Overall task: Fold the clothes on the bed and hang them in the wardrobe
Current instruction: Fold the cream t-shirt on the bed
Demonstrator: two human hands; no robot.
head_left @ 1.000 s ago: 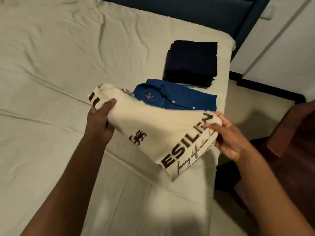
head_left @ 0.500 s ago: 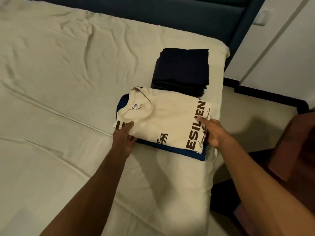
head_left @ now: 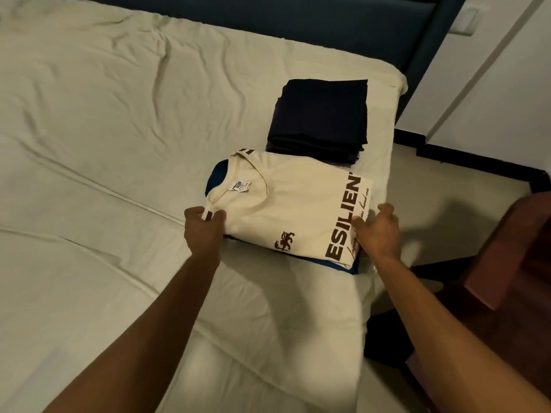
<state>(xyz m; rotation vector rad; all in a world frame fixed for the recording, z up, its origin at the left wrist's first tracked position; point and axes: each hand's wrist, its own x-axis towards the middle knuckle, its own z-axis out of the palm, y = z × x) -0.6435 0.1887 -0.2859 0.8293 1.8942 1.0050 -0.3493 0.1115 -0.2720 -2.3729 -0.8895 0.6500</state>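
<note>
My left hand (head_left: 203, 231) pinches the near left corner of the folded cream T-shirt (head_left: 295, 204), thumb and fingers curled round the edge where a dark printed band shows. My right hand (head_left: 377, 232) is at the shirt's right edge, fingers curled over the printed lettering; I read it as gripping that edge, though the fingertips themselves are hard to make out in the dim light. Both of my forearms reach in from the bottom of the view.

The cream T-shirt lies flat and folded, neck opening and label toward the left, a small dark crest near its front edge and big brown letters running along the right side. It sits on top of a folded blue shirt (head_left: 215, 180), which peeks out at the left by the collar and again under the near right corner. Just beyond these two, touching or nearly so, I see a stack of dark folded clothes (head_left: 322, 114), squared up and lying near the far right corner of the bed (head_left: 104, 129).

The bed wears a pale, creased sheet. Behind it runs a dark blue headboard (head_left: 298, 16). To the right stands a white wardrobe door (head_left: 492, 93), and a reddish-brown piece of furniture (head_left: 515, 263) fills the right edge
</note>
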